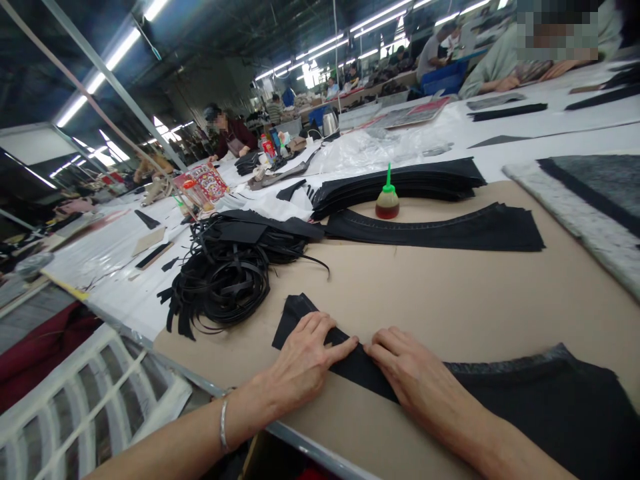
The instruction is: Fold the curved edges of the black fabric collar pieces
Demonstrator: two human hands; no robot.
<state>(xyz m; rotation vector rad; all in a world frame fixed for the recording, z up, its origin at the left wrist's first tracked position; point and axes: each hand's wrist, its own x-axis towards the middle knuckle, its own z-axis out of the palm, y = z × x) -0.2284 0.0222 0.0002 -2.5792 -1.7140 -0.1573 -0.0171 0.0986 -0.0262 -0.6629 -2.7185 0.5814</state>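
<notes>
A long, curved black fabric piece (540, 400) lies across the brown board, its upper edge showing a shiny, wrinkled strip. On its narrower left end rests my left hand (305, 353), fingers over the cloth and thumb stretched out to the right along the edge. My right hand (405, 363) is closed, its bunched fingertips at the same edge just beside my left thumb. The undersides of the right fingers are hidden. Beyond my hands sits a tangled heap of black strips (235, 267). A small bottle with a green nozzle (387, 200) stands by another curved black piece (435, 230).
Behind the bottle is a stack of black pieces (400, 183). The brown board (390, 287) covers the near table. A grey fleecy sheet (600, 193) lies at right. A white slatted chair (85, 407) stands at left. Across the table, a person's hands (510, 81) work.
</notes>
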